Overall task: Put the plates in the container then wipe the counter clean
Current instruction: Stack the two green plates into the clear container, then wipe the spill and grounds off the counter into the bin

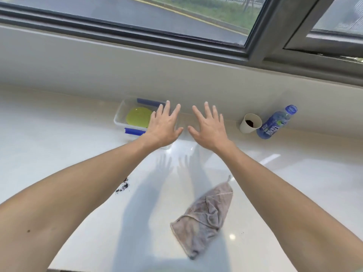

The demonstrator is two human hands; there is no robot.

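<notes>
I see the white desk (59, 154) under the window; both arms reach far across it — my left hand (164, 124) and right hand (209, 127) spread flat, fingers apart, holding nothing; the clear container (120, 116) at far left holds a yellow plate (138, 117); the grey cloth (205, 216) lies crumpled near — dark crumbs (123, 187) left of it.

A home kitchen: white counter (59, 146) beneath a street-facing window (137, 14).

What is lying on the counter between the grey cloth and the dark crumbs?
Nothing. In the head view, the counter between the cloth and the crumbs is bare; only arm shadows fall across it.
</notes>
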